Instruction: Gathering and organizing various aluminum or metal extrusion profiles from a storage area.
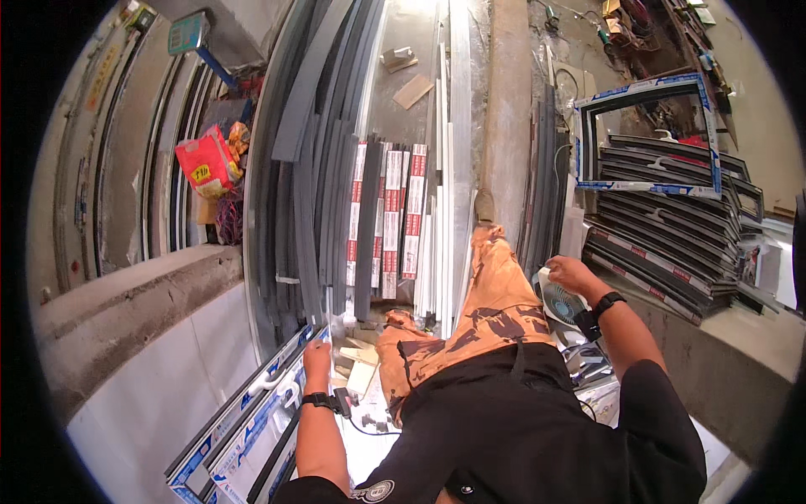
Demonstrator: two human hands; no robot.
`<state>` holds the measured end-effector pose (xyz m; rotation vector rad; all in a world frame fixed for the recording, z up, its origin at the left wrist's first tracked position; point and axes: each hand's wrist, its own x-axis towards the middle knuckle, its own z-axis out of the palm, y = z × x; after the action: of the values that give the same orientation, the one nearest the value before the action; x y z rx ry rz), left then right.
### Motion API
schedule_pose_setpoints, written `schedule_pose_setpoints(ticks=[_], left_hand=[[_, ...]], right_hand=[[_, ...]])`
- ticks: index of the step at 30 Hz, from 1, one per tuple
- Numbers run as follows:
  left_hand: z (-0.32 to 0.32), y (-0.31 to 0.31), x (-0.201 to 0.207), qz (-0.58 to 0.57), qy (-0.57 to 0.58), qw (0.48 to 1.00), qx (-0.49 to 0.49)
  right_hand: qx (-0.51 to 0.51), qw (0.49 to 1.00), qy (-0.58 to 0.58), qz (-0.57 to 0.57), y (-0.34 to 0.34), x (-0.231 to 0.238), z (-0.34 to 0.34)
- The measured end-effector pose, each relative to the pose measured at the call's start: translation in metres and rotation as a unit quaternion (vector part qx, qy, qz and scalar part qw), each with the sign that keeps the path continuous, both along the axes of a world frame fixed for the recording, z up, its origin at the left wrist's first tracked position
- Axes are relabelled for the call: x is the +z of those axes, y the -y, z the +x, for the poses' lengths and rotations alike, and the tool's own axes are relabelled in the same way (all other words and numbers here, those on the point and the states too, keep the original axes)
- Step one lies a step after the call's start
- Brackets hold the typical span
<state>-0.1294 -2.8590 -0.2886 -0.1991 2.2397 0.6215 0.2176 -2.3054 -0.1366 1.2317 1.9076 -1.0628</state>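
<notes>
My right hand (571,275) is closed on the upper rim of a small fan (561,304) with a pale casing and teal blades. The fan hangs beside my right leg, partly hidden by the wrist. My left hand (317,363) is closed at my left, next to the upper ends of several window frames (252,420) wrapped in blue and white film. What its fingers hold, if anything, is hidden. Each wrist wears a black strap with a small device.
Long grey profiles (294,168) and red-and-white labelled strips (390,214) lie ahead. Dark frames (663,235) are stacked at right, with a blue-edged frame (646,186) on top. A concrete ledge (143,294) runs at left. Wooden offcuts (361,370) lie near my left hand.
</notes>
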Motion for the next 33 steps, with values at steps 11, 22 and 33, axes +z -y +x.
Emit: schedule_pose_setpoints(ticks=[11, 22, 33], left_hand=[[-0.032, -0.238, 0.156, -0.037, -0.100, 0.990, -0.088], [-0.080, -0.367, 0.212, -0.068, -0.119, 0.985, -0.100], [-0.214, -0.505, 0.072, -0.095, 0.053, 0.974, -0.199]], right_hand=[[-0.026, 0.996, -0.086, -0.012, -0.191, -0.052, 0.010], [-0.097, 0.986, -0.127, 0.054, -0.337, 0.014, -0.019], [-0.067, 0.993, -0.101, 0.006, -0.440, 0.018, -0.170]])
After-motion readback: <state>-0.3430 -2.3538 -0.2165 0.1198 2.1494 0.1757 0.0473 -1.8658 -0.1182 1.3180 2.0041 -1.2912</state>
